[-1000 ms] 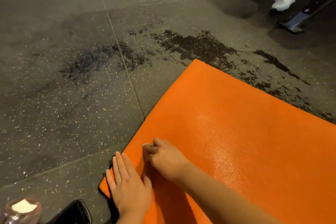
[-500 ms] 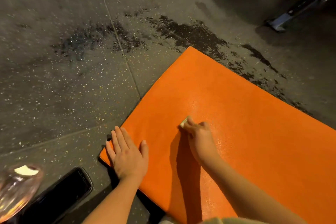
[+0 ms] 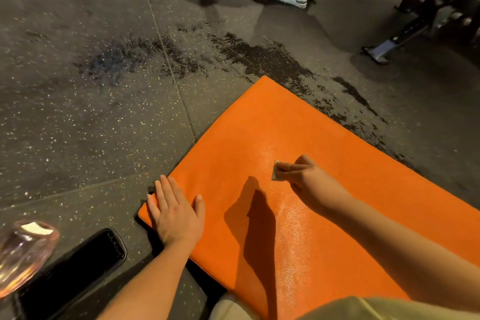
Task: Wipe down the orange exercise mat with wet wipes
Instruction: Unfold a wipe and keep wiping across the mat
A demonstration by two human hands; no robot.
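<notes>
**Right hand slides the wipe farther up the mat**

Since half a second ago, my right hand point(image 3: 309, 176) has carried the wet wipe point(image 3: 277, 172) farther from me and to the right across the orange exercise mat point(image 3: 324, 132). A damp sheen shows on the surface between that hand and my body. Its fingers are bent over the small folded wipe, gripping it and pressing it against the mat. Only the wipe's left edge shows past my fingertips.

My left hand point(image 3: 176, 212) stays where it was, well to the left of the right hand. It lies palm down with straight fingers on the mat's near left corner and holds nothing. The mat lies flat on the speckled floor point(image 3: 78, 125) under both hands.

Just left of my left forearm a dark phone point(image 3: 78, 267) lies on the floor. Left of that sits a blurred pinkish clear object point(image 3: 23, 252). Beyond my right hand, dark wet patches point(image 3: 272, 60) mark the floor past the mat's far edge.
</notes>
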